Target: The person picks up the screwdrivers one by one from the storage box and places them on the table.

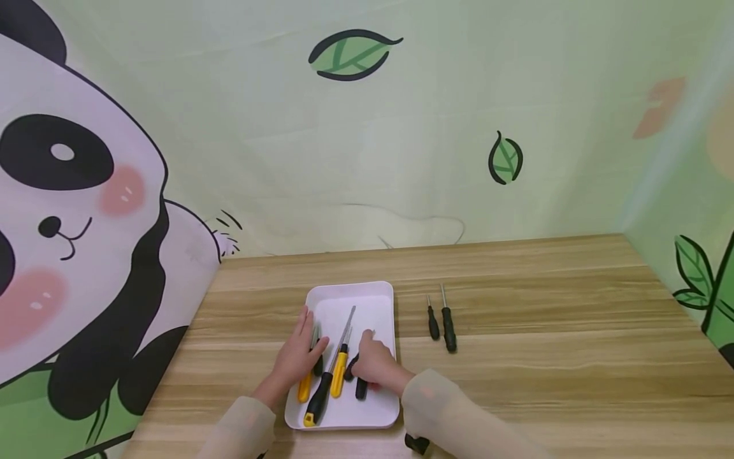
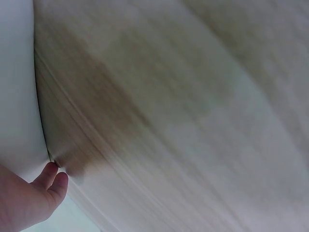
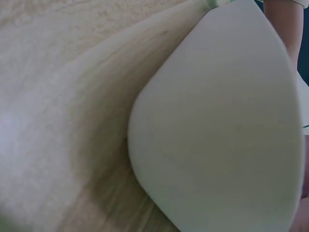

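A white tray (image 1: 367, 414) holds several screwdrivers, among them a long black-handled one (image 1: 318, 400) and a yellow-handled one (image 1: 339, 375). My left hand (image 1: 295, 357) lies over the tray's left side, thumb extended inward above another yellow-handled screwdriver (image 1: 304, 387). In the left wrist view, fingertips of a hand (image 2: 41, 198) appear low at the left. Inside the tray's right half, my right hand (image 1: 375, 364) has curled fingers pinching a black-handled screwdriver (image 1: 361, 389), partly hidden beneath it. A smaller black handle (image 1: 351, 368) shows beside the thumb.
Two black-handled screwdrivers, a short one (image 1: 433, 324) and a longer one (image 1: 449, 328), lie right of the tray on the wooden table (image 1: 545, 331). A black object (image 1: 417, 444) sits partly under the right sleeve. A printed cloth wall (image 1: 401, 159) stands behind the table.
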### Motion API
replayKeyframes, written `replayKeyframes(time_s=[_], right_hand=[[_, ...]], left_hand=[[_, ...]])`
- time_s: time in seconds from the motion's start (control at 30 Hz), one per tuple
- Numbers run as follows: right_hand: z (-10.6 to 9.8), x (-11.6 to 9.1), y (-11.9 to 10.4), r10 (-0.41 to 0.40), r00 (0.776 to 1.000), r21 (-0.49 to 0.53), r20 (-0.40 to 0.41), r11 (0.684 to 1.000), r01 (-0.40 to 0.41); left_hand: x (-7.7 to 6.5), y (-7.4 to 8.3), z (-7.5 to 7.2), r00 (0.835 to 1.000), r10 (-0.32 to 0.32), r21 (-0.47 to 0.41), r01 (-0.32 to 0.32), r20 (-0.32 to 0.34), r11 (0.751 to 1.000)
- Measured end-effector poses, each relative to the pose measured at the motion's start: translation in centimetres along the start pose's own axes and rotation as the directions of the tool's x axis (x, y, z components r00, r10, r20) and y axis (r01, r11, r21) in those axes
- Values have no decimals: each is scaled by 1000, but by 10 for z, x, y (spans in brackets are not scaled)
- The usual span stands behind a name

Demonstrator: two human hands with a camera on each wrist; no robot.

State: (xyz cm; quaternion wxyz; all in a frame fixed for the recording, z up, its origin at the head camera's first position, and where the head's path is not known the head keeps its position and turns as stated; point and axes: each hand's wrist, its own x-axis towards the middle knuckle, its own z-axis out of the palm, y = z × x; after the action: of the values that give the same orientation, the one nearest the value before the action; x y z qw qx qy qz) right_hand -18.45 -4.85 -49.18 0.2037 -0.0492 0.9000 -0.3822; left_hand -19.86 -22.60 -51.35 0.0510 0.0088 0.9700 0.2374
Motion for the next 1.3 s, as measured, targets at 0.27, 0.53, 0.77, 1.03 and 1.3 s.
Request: replayKeyframes(time_s=[0.27,0.53,0.77,1.03,1.3], right_hand=[[2,0,1,11,1000,17,-25,1000,-11],[2,0,0,18,999,19,-40,1000,-17],[1,2,-2,78,997,32,-16,996,-78],[4,3,1,70,996,98,-48,993,-65],[6,2,2,43,995,165,-94,986,-27]], left_hand=[[0,3,-1,1000,-11,6,11,4,1000],[0,4,-3,1000,2,7,-2,-1,1000],[0,4,-3,1000,-2,15,2,3,1000],[-2,3,-3,1000,28,5,-28,-12,1000],[-2,1,-3,998,49,6,-49,-25,999]])
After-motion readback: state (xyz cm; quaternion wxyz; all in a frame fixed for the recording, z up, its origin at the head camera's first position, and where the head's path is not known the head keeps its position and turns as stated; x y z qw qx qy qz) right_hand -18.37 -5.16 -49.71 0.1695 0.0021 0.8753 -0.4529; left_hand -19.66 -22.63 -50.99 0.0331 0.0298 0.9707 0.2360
